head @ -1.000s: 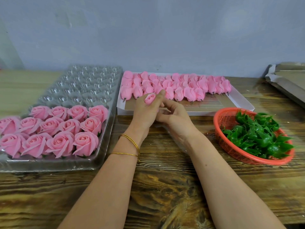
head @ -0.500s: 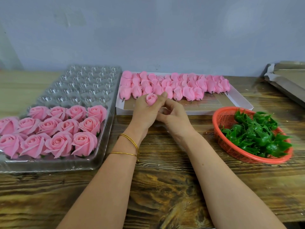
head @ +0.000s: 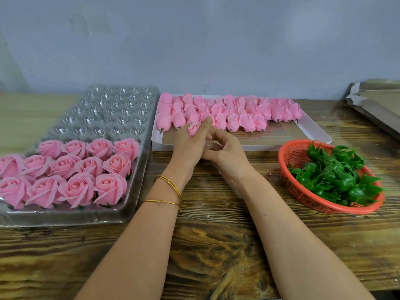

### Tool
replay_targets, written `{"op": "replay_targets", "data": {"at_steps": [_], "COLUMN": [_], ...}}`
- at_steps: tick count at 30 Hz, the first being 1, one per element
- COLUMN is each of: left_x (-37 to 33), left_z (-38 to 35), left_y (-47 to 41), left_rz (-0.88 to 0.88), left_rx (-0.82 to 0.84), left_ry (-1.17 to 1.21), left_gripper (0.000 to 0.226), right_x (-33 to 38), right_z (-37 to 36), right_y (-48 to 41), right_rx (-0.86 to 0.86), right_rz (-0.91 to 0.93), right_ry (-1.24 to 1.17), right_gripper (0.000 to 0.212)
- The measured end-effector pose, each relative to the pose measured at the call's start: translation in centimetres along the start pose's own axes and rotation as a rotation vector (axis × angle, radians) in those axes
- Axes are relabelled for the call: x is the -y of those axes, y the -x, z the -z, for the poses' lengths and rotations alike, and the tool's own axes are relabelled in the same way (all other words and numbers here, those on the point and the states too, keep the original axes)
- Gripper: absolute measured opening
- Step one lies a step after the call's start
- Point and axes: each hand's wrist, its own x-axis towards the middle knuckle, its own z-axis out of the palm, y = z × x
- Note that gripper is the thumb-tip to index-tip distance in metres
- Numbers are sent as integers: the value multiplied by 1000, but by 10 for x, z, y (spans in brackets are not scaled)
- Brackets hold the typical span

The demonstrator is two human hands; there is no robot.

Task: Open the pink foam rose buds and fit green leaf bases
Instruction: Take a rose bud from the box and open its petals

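My left hand (head: 187, 148) grips one closed pink foam rose bud (head: 193, 127) between thumb and fingers, its top facing me. My right hand (head: 225, 152) sits against the left hand from the right, fingers curled under the bud; what they hold is hidden. Behind the hands a white cardboard tray (head: 311, 131) carries several closed pink buds (head: 233, 113) in rows. An orange mesh basket (head: 290, 178) at the right is full of green leaf bases (head: 337, 174). Several opened roses (head: 78, 169) fill the near cells of a clear plastic cell tray (head: 104, 113) at the left.
The wooden table (head: 216, 245) runs to a front edge at the bottom. Folded cardboard (head: 376, 100) lies at the far right. A grey wall (head: 194, 50) stands right behind the trays. Two gold bangles (head: 171, 191) ring my left wrist.
The hands have stayed together over the white tray's front edge. The bud has turned a little in my left hand and the left forefinger has shifted along it.
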Motion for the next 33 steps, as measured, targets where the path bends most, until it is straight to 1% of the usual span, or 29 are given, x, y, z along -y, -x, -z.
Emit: {"op": "replay_targets", "data": {"at_steps": [3, 6, 8, 12, 18, 20, 22, 25, 29, 33], "left_x": [1, 1, 0, -3, -1, -1, 0, 1, 1, -1], "left_z": [-1, -2, -2, 1, 0, 0, 0, -1, -2, -1], "left_y": [0, 1, 3, 3, 1, 0, -1, -1, 0, 2], "left_rz": [10, 2, -14, -29, -43, -36, -18, 3, 20, -4], "left_rx": [-8, 21, 44, 75, 52, 24, -2, -17, 2, 37], "left_ry": [2, 14, 12, 22, 71, 58, 46, 37, 33, 22], "left_gripper": [36, 36, 28, 24, 34, 36, 38, 36, 27, 31], "right_x": [-1, -2, -1, 0, -1, -1, 0, 0, -2, -2], "right_z": [-1, -2, -2, -2, -2, -2, -3, -4, -6, -7], "right_y": [-1, -1, -1, 0, 1, 0, 0, 0, -2, -1], "right_rx": [-33, -62, -68, -24, 27, 26, 6, -40, -92, -88], "right_rz": [17, 28, 36, 30, 22, 17, 12, 32, 36, 33], "right_ry": [54, 95, 98, 54, 20, 12, 22, 72, 121, 99], "right_gripper": [35, 32, 29, 30, 31, 29, 32, 38, 32, 32]}}
